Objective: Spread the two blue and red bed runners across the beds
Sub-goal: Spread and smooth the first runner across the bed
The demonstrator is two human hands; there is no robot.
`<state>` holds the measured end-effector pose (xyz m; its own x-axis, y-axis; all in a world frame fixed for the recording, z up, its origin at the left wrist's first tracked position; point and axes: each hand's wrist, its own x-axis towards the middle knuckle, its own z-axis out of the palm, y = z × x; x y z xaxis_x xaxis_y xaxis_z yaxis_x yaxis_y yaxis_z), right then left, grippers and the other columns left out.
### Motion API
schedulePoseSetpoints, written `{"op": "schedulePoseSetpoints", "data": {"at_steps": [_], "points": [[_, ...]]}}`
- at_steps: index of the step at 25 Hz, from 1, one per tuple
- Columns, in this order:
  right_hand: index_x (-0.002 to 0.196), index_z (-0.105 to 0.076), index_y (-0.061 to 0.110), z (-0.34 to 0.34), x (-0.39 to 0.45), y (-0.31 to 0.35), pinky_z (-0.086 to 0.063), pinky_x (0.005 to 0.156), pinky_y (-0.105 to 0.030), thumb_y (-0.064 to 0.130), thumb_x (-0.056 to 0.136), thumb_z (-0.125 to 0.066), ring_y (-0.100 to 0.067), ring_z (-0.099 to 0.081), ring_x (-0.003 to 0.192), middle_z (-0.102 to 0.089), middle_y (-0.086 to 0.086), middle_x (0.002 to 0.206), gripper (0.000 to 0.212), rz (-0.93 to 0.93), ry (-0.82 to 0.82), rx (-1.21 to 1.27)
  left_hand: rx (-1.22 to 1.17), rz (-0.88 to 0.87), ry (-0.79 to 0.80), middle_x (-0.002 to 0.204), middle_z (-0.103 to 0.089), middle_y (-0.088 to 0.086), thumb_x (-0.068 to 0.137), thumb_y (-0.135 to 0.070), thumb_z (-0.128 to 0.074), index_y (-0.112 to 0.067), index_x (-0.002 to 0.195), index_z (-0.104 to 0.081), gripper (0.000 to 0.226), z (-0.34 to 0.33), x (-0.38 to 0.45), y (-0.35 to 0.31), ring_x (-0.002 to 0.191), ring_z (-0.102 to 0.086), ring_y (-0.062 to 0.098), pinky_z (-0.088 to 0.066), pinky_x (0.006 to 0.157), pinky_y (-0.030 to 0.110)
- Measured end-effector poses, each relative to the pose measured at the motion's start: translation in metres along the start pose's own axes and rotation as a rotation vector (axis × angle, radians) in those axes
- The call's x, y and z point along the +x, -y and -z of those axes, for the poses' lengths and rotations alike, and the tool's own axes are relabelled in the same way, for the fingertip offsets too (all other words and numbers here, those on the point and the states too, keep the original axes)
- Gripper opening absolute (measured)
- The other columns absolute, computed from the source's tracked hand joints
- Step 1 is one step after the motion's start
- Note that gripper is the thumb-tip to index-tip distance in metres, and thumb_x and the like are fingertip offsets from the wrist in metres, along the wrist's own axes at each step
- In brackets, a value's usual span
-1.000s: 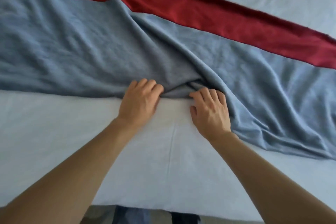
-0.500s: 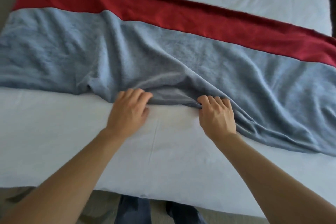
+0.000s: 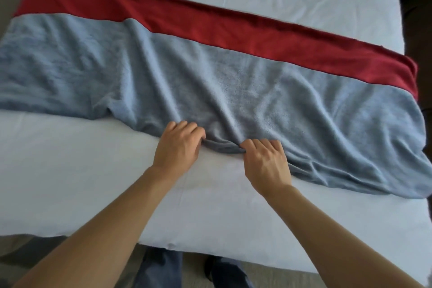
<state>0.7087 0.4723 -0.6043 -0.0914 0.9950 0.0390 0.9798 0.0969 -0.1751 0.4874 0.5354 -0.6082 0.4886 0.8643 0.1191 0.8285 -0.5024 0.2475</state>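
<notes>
Hands (image 3: pixel 219 154) gripping runner (image 3: pixel 233 91) edge, white bed (image 3: pixel 70 170)

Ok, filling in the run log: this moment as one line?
step: spreading runner | left hand: grips blue near edge | right hand: grips same edge | bed runner: across white bed, wrinkled

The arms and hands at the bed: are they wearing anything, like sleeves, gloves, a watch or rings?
Nothing shows on them. The left hand and the right hand are bare, with no gloves, and I can make out no rings. Both forearms are uncovered as far as the picture's edge: no sleeves, watch or bracelet.
</notes>
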Motion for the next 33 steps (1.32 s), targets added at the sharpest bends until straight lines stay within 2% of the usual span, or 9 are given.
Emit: {"op": "schedulePoseSetpoints", "data": {"at_steps": [3, 5, 7, 11, 15, 20, 27, 30, 33], "points": [[0.082, -0.065, 0.012, 0.003, -0.012, 0.008, -0.047, 0.069, -0.041, -0.002, 0.075, -0.07, -0.029, -0.057, 0.064, -0.059, -0.002, 0.066, 0.016, -0.016, 0.045, 0.015, -0.068, -0.015, 0.007, 0.075, -0.059, 0.0, 0.08, -0.002, -0.063, -0.018, 0.082, -0.065, 0.016, -0.002, -0.006, -0.008, 0.076, -0.056, 0.027, -0.04, 0.072, 0.039], [0.086, -0.066, 0.013, 0.008, -0.015, 0.028, -0.047, 0.072, -0.042, 0.012, 0.082, -0.07, -0.03, -0.059, 0.072, -0.062, -0.002, 0.074, 0.006, -0.011, 0.06, 0.041, -0.097, -0.022, 0.032, 0.08, -0.058, 0.0, 0.081, -0.004, -0.061, -0.018, 0.09, -0.064, 0.017, 0.001, -0.031, -0.006, 0.08, -0.055, 0.027, -0.041, 0.072, 0.039], [0.092, -0.066, 0.013, 0.009, 0.011, 0.062, -0.045, 0.077, -0.041, 0.02, 0.085, -0.067, -0.029, -0.059, 0.079, -0.062, -0.002, 0.082, 0.01, -0.006, 0.036, 0.069, -0.093, 0.007, 0.018, 0.087, -0.058, -0.002, 0.083, -0.007, -0.059, -0.019, 0.099, -0.064, 0.021, 0.013, -0.047, 0.02, 0.082, -0.053, 0.024, -0.04, 0.072, 0.036], [0.096, -0.066, 0.013, -0.003, 0.092, 0.189, -0.044, 0.073, -0.041, 0.015, 0.082, -0.064, -0.03, -0.055, 0.08, -0.06, -0.004, 0.087, 0.015, 0.152, -0.069, 0.115, -0.005, 0.111, -0.045, 0.089, -0.057, 0.001, 0.081, -0.014, -0.059, -0.019, 0.096, -0.062, 0.017, 0.059, -0.062, 0.145, 0.082, -0.053, 0.027, -0.038, 0.07, 0.039], [0.095, -0.067, 0.012, -0.031, 0.154, 0.329, -0.043, 0.072, -0.04, 0.008, 0.078, -0.067, -0.031, -0.055, 0.078, -0.06, -0.005, 0.086, 0.017, 0.341, -0.059, 0.145, 0.112, 0.264, -0.044, 0.09, -0.057, 0.001, 0.075, -0.014, -0.064, -0.019, 0.096, -0.061, 0.022, 0.105, -0.106, 0.301, 0.086, -0.052, 0.028, -0.036, 0.07, 0.039], [0.087, -0.066, 0.011, -0.069, 0.217, 0.443, -0.047, 0.071, -0.041, 0.005, 0.075, -0.068, -0.031, -0.055, 0.073, -0.059, -0.007, 0.081, 0.013, 0.338, 0.007, 0.06, 0.206, 0.417, -0.012, 0.091, -0.056, 0.002, 0.075, -0.018, -0.065, -0.018, 0.095, -0.059, 0.021, 0.137, -0.133, 0.437, 0.085, -0.054, 0.028, -0.037, 0.073, 0.039], [0.067, -0.061, 0.013, -0.088, 0.25, 0.488, -0.047, 0.069, -0.04, 0.0, 0.071, -0.068, -0.029, -0.052, 0.059, -0.055, -0.005, 0.061, 0.015, 0.371, 0.052, 0.004, 0.171, 0.278, -0.009, 0.089, -0.064, -0.005, 0.091, -0.022, -0.06, -0.025, 0.09, -0.066, 0.007, 0.132, -0.137, 0.488, 0.086, -0.058, 0.021, -0.031, 0.079, 0.036], [0.067, -0.061, 0.014, -0.088, 0.256, 0.532, -0.047, 0.072, -0.039, 0.002, 0.069, -0.071, -0.03, -0.055, 0.061, -0.058, -0.005, 0.063, 0.015, 0.408, 0.099, 0.098, 0.118, 0.379, 0.007, 0.094, -0.066, -0.006, 0.092, -0.026, -0.053, -0.027, 0.093, -0.066, 0.013, 0.15, -0.158, 0.52, 0.089, -0.056, 0.02, -0.03, 0.08, 0.037], [0.08, -0.059, 0.014, -0.084, 0.254, 0.546, -0.044, 0.073, -0.037, 0.0, 0.077, -0.062, -0.025, -0.051, 0.068, -0.057, -0.003, 0.073, 0.015, 0.371, 0.113, 0.162, 0.096, 0.516, -0.004, 0.096, -0.057, -0.005, 0.09, -0.029, -0.06, -0.026, 0.096, -0.056, 0.007, 0.157, -0.175, 0.524, 0.088, -0.05, 0.018, -0.032, 0.079, 0.034]]}}
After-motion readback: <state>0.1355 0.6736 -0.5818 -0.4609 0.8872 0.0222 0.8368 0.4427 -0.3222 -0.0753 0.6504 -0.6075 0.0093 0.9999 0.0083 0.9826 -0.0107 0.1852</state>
